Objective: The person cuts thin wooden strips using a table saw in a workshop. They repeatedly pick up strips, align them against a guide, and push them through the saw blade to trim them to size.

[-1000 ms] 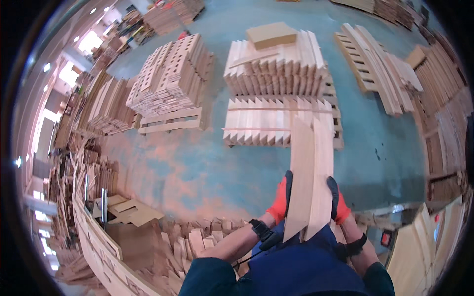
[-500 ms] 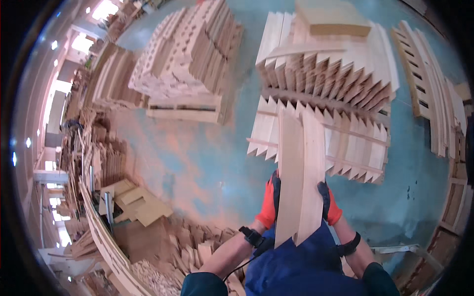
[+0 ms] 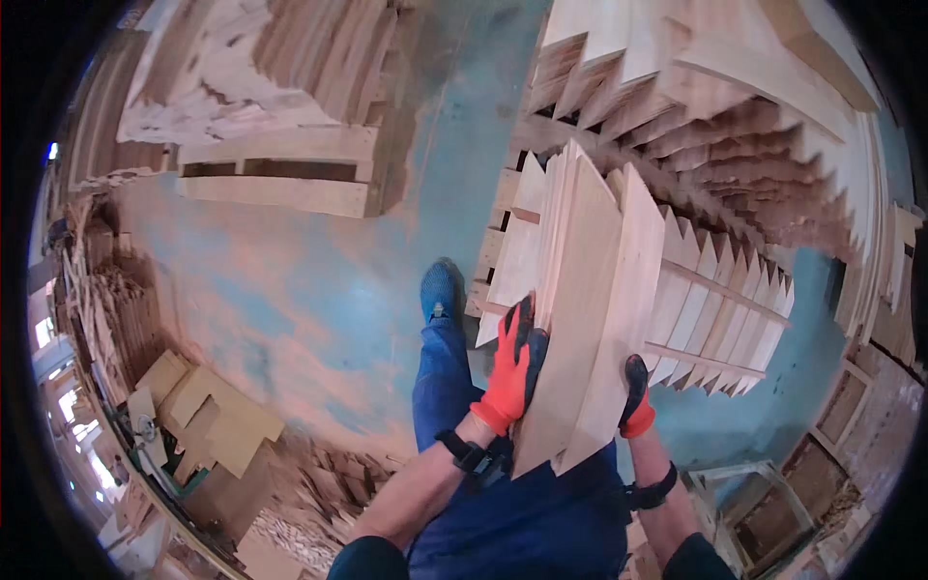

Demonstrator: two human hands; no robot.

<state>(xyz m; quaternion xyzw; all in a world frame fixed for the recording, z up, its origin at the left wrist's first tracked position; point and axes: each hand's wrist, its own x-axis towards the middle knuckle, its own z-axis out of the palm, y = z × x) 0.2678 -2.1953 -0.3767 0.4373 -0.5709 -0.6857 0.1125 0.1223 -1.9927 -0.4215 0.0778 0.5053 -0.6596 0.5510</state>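
Observation:
Between my two hands is a bundle of long pale wooden boards with slanted ends, tilted up in front of my body. My left hand, in an orange glove with dark fingertips, presses on the left side of the bundle. Against its right edge my right hand, gloved alike, has its fingers closed, the thumb up. The bundle's far end overlaps a stack of similar angled boards with thin cross strips, on a pallet. Parts of my fingers are hidden behind the boards.
A large wood stack rests on another pallet at the far left. A taller pile of angled boards rises at the back right. Flat panels and scrap wood lie at the lower left. A wooden frame stands lower right.
The view has swung and come closer to the stack of angled boards. The bundle stays between my hands and now leans over the stack's left part. My blue-shod foot has come into view.

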